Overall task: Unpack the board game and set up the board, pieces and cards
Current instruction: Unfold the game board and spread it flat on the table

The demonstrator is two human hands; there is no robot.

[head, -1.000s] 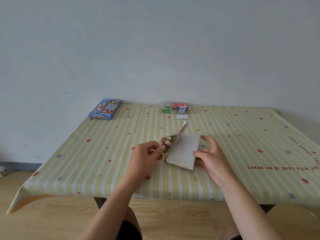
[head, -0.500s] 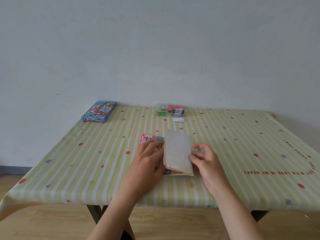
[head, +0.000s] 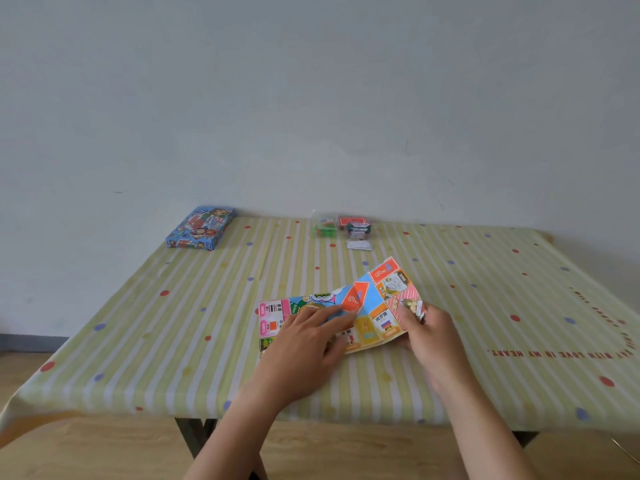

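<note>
A colourful paper game board [head: 377, 306] lies partly unfolded in the middle of the table, printed side up, its right part lifted off the cloth. My left hand [head: 304, 344] presses flat on the board's left part with straight fingers. My right hand [head: 427, 336] pinches the board's raised right edge. The blue game box [head: 201, 228] lies at the far left corner. A small clear bag of green pieces [head: 325, 225], a red card deck [head: 351, 221] and a stack of cards [head: 360, 230] sit at the far edge, with a white slip [head: 359, 245] in front.
The table [head: 173, 341] wears a yellow striped cloth with dots, and red lettering at the right. It stands against a pale wall. Wooden floor shows below the front edge.
The board has opened from a folded white-backed packet to a wider sheet with its printed face up. My left hand now lies flat on it and my right hand has lifted the right flap.
</note>
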